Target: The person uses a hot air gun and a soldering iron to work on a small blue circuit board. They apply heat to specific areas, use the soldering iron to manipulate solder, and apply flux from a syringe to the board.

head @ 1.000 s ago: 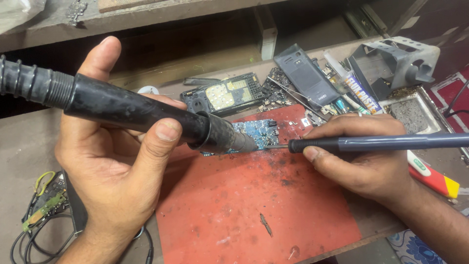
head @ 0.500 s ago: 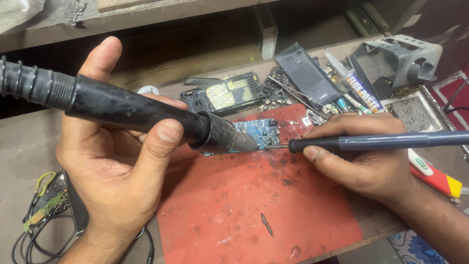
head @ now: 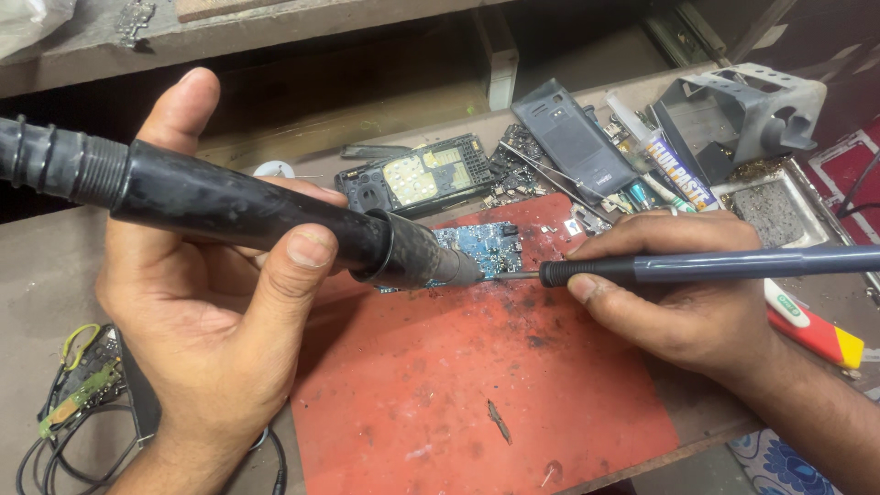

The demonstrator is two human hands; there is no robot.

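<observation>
Basically left hand (head: pixel 197 339) wraps the black hot-air handle (head: pixel 238 215), thumb and fingers clenched round it; hose end cut off at the left edge. Nozzle tip hangs over the blue board (head: pixel 486 247), hiding its left part. Right hand (head: pixel 678 293) pinches a dark iron (head: pixel 697 268) pen-style, tip at the board's right edge; contact hard to tell. Board lies on the red mat (head: pixel 458 385) on the desk (head: pixel 46 266). Behind: opened phone (head: pixel 417 179), grey stand (head: pixel 742 115), wires (head: pixel 64 412) partly cut off.
</observation>
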